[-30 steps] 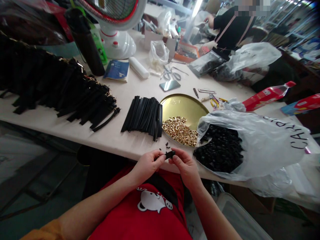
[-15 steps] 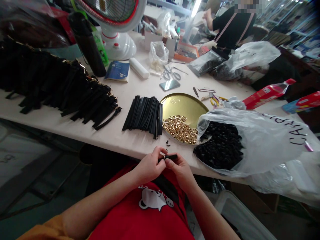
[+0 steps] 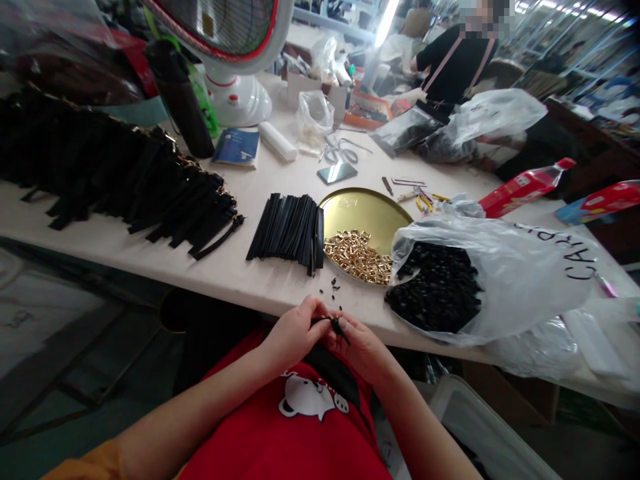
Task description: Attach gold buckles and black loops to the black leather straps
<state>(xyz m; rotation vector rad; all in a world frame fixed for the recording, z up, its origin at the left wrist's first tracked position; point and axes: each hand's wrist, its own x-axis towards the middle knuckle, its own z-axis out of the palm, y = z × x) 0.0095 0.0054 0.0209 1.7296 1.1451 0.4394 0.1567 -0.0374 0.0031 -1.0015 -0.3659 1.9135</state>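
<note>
At the table's front edge, my left hand [image 3: 299, 328] and my right hand [image 3: 361, 345] meet, both closed on one black strap [image 3: 341, 329]. The strap looks bent between the fingers; any buckle on it is too small to make out. Just beyond my hands lie several small black bits [image 3: 335, 287]. A stack of flat black straps [image 3: 286, 230] rests past my left hand. To its right, a round gold tray [image 3: 373, 207] carries a heap of gold buckles [image 3: 356, 257]. Small black pieces [image 3: 437, 287] spill from a clear plastic bag [image 3: 525, 267] on the right.
A long pile of black straps with gold buckles [image 3: 110, 167] covers the table's left. Behind stand a dark bottle [image 3: 177, 100], a white fan [image 3: 240, 100], a phone [image 3: 337, 173] and scissors [image 3: 343, 153]. A red bottle [image 3: 525, 190] lies at right. Another person [image 3: 457, 63] is across the table.
The black strap's end has swung from pointing right to pointing down and right, and my fingers have shifted around it. More black bits lie on the table near my hands.
</note>
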